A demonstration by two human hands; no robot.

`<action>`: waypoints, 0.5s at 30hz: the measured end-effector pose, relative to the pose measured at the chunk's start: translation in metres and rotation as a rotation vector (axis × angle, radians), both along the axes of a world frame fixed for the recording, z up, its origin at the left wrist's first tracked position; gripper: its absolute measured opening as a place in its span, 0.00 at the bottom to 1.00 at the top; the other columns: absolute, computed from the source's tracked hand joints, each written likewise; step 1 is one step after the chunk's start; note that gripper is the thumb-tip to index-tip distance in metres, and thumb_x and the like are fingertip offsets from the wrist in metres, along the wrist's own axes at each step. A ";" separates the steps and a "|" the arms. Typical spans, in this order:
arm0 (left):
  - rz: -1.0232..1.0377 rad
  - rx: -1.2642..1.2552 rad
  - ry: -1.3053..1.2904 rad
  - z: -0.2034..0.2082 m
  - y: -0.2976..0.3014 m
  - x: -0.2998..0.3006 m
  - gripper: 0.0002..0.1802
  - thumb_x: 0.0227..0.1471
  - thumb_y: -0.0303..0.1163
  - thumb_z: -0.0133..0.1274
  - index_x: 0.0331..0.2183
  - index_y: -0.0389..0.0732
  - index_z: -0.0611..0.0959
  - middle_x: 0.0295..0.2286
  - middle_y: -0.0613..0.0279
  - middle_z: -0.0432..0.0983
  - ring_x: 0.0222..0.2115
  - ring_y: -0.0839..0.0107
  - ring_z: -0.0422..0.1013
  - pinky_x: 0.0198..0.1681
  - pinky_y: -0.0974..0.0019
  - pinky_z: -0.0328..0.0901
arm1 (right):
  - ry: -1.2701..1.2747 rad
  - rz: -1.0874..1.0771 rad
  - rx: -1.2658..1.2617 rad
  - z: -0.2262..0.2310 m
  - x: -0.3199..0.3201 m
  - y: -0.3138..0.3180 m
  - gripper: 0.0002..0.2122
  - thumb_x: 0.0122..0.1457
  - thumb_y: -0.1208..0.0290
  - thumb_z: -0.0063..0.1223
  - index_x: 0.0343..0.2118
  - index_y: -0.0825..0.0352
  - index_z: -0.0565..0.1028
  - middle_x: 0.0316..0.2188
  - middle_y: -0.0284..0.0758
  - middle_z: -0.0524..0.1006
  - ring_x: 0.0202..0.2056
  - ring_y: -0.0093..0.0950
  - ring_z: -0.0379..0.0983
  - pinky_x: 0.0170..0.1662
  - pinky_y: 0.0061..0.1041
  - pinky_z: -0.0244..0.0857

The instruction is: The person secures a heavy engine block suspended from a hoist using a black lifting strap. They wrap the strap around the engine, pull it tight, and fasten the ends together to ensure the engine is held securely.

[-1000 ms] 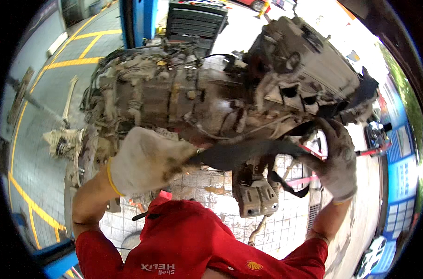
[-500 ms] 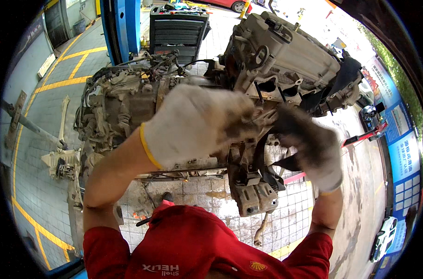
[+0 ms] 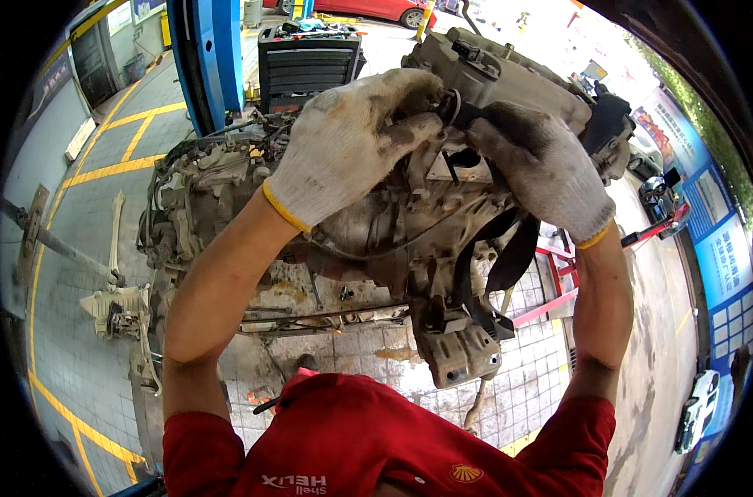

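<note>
Both my hands wear white knit gloves with dark-stained fingers. My left hand [image 3: 364, 137] is closed at the near left corner of a grey engine [image 3: 530, 87], its fingertips against a metal ring [image 3: 454, 106]; what they pinch is hidden. My right hand [image 3: 542, 157] meets it from the other side, fingers closed on the dark end of a black strap [image 3: 517, 257], part of which hangs below in loops. The strap's path behind my fingers is hidden. Under my hands lies a dirty engine and gearbox assembly [image 3: 360, 224] with a metal bracket [image 3: 459, 352] at its near end.
A black tool cabinet [image 3: 310, 62] stands behind, beside a blue post [image 3: 211, 66]. A red metal frame [image 3: 550, 306] stands at the right. Loose metal parts [image 3: 120, 311] lie at the left on the tiled floor [image 3: 352, 356]. A red car [image 3: 360, 12] is far back.
Both hands have moved up and away from me, from above the assembly to the ring at the engine's corner. The hanging strap loops have shifted and show more.
</note>
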State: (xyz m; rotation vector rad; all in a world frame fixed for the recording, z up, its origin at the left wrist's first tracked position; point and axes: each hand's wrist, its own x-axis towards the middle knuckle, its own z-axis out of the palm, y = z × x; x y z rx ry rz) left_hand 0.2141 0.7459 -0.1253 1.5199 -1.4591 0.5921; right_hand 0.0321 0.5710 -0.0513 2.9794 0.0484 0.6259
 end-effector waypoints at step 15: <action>0.366 0.288 -0.720 0.041 0.003 0.001 0.23 0.50 0.35 0.63 0.48 0.47 0.79 0.38 0.60 0.78 0.33 0.59 0.79 0.34 0.58 0.73 | 0.060 0.001 -0.387 0.027 0.009 -0.001 0.14 0.62 0.67 0.57 0.50 0.61 0.79 0.42 0.41 0.80 0.45 0.41 0.78 0.50 0.40 0.71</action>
